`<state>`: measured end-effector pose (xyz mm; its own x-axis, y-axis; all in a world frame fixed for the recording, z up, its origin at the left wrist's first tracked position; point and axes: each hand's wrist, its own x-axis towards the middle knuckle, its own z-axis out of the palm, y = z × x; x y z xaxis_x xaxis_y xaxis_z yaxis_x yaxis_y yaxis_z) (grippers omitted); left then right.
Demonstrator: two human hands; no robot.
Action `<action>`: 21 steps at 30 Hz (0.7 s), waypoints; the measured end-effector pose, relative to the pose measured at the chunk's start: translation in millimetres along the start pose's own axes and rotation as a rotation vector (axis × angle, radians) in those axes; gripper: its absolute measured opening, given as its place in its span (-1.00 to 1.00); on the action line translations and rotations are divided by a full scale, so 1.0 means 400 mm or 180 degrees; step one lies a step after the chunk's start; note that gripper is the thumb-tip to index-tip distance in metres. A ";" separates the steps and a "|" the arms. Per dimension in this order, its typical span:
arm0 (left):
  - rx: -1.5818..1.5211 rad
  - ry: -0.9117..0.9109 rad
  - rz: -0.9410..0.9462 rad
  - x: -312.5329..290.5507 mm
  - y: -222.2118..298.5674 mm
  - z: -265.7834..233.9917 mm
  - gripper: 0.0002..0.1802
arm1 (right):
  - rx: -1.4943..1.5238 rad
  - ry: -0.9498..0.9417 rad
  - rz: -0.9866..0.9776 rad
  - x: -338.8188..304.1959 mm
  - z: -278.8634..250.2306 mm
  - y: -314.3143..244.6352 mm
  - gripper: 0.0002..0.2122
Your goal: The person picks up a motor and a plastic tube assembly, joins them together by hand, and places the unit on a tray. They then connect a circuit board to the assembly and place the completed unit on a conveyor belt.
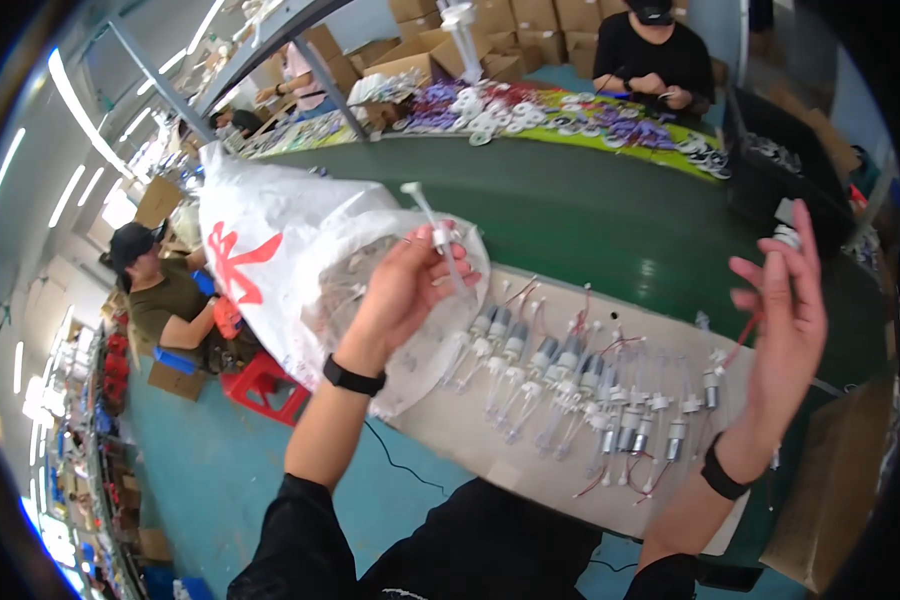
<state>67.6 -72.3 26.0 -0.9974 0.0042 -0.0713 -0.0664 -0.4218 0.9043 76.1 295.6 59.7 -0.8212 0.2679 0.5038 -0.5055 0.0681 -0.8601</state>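
My left hand (395, 285) is closed on a clear plastic tube (426, 206) with a white fitting, held tilted over the mouth of a white woven sack (310, 215). Raised at the right, my right hand (785, 320) pinches a small motor (787, 236) with a pale end; the fingers partly hide it. A red wire (748, 330) hangs beside that palm. Between and below the hands, several small silver motors (570, 352) with white fittings, clear tubes and red wires lie in rows on a beige board (490, 447).
The board rests on a green conveyor belt (570, 215). Across it, a person in black (655, 60) works behind heaps of white and purple parts (510, 105). Another person (170, 290) sits at the left near a red stool (267, 388). A cardboard box (835, 480) stands lower right.
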 end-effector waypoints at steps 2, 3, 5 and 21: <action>-0.0589 -0.0399 -0.0085 0.050 -0.056 0.051 -0.56 | 0.1255 0.0035 0.0406 0.017 0.010 0.043 -0.68; -0.0890 -0.0641 -0.0217 0.087 -0.087 0.080 -0.54 | 0.1858 0.0088 0.0727 0.024 0.012 0.047 -0.63; -0.1034 -0.0791 -0.0428 0.113 -0.118 0.182 -0.61 | 0.3671 -0.0792 0.0761 0.041 -0.035 0.125 -0.57; -0.0114 -0.0815 -0.0145 0.220 -0.257 0.312 -0.50 | 0.2659 -0.0313 0.1928 0.007 0.131 0.239 -0.68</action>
<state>-16.5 84.7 -20.4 -0.9679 0.2514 0.0013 -0.1151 -0.4477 0.8868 11.6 252.7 -17.0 -0.9980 -0.0471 0.0418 0.0077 -0.7502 -0.6611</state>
